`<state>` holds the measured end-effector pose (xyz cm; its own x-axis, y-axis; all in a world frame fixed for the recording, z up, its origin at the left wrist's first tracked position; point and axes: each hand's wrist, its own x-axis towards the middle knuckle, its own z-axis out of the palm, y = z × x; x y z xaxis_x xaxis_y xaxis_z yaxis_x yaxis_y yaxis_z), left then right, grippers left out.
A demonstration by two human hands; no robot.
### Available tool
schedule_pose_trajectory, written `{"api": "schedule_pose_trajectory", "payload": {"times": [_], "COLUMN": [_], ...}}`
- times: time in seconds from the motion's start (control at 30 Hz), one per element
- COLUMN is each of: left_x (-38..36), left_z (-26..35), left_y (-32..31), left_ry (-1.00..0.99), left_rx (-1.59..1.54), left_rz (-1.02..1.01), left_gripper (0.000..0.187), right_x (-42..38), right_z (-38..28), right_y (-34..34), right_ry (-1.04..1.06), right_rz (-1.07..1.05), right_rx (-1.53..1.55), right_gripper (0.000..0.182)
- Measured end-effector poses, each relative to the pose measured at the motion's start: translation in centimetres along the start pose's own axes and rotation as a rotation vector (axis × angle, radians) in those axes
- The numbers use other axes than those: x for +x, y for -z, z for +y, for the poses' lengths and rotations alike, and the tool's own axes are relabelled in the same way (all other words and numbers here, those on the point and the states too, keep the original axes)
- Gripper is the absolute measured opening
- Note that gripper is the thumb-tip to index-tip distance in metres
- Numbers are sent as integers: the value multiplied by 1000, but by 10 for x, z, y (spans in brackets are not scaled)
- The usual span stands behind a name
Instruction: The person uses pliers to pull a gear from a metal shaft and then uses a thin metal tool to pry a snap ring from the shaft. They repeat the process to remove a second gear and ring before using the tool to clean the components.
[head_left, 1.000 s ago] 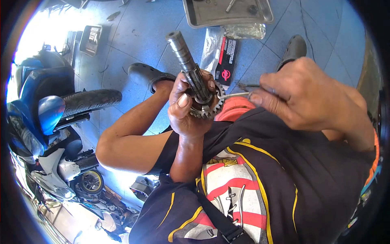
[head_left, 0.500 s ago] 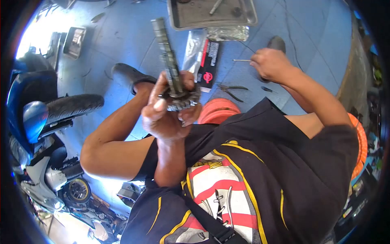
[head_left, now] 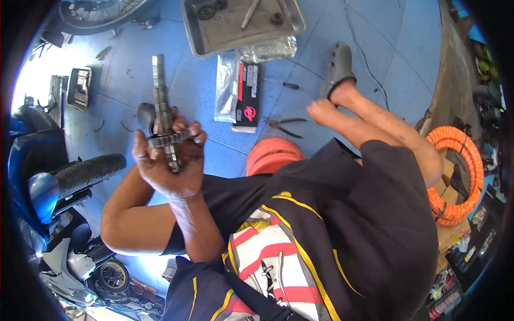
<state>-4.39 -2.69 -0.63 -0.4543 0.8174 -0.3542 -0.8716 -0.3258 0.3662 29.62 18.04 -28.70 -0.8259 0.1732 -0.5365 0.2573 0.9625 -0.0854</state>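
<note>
My left hand grips a metal gear shaft, a long stepped rod with a toothed gear near its lower end. The rod points up and away from the palm, and the fingers curl around the gear. Close to the grey clog on one foot, my right hand is closed and low over the floor; what it holds, if anything, is hidden. A screwdriver lies on the blue floor beyond it. Between the hands are pliers with dark handles and a black and red box.
A metal tray with several parts stands ahead, clear plastic packaging against it. Below the box is an orange-red round object. Motorcycle parts and a tyre crowd the left. An orange coiled hose lies at right.
My left hand has moved left and tilted the gear shaft. The screwdriver that was in my right hand now lies on the floor, and that hand has shifted toward me. The view has moved too.
</note>
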Motion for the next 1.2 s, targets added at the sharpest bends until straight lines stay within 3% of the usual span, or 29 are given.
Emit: {"api": "schedule_pose_trajectory", "payload": {"times": [0.03, 0.07, 0.13, 0.23, 0.37, 0.43, 0.47, 0.5, 0.53, 0.57, 0.63, 0.73, 0.87, 0.93, 1.1, 1.2], "left_x": [2, 4, 5, -1, 1, 0, 0, -3, -4, -4, -5, -11, -17, -17, -22, -24], "left_z": [-3, -6, -9, -8, -4, -5, -5, -5, -5, -4, -3, -3, -3, -3, 1, 4], "left_y": [-4, -6, -9, -11, -18, -24, -24, -25, -27, -26, -25, -30, -23, -11, -2, 3], "left_ry": [20, 35, 42, 82, 133, 142, 143, 129, 120, 112, 128, 84, 38, 71, 50, 75], "left_rx": [-36, -76, -146, -89, -127, -175, -175, -188, -200, -198, -312, -318, -251, -319, -343, -275], "left_rz": [74, 150, 71, -20, -252, -329, -346, -340, -336, -335, -366, -324, -348, -511, -490, -539], "left_gripper": [56, 54, 47, 42, 58, 63, 64, 64, 64, 64, 64, 64, 65, 58, 59, 61], "right_x": [-15, -29, -41, -49, -26, 1, 16, 18, 11, 3, -22, -33, -21, -16, -17, -25], "right_z": [-1, 0, -4, 3, 14, 9, 3, -8, -24, -31, -58, -101, -126, -131, -133, -124], "right_y": [0, -25, -60, -59, -49, 32, 96, 188, 255, 299, 373, 404, 402, 402, 414, 427], "right_ry": [-57, -49, -318, -268, -125, -62, -67, -171, -150, -16, 293, 456, 469, 596, 533, 440], "right_rz": [-140, -73, -91, -82, -35, 109, 352, 327, 487, 742, 940, 973, 916, 889, 807, 610], "right_rx": [9, -15, 40, 110, 54, 545, 579, 927, 1424, 1610, 1833, 1625, 1612, 1533, 1458, 1346], "right_gripper": [16, 18, 20, 26, 31, 26, 18, 20, 13, 17, 25, 29, 30, 30, 31, 28]}}
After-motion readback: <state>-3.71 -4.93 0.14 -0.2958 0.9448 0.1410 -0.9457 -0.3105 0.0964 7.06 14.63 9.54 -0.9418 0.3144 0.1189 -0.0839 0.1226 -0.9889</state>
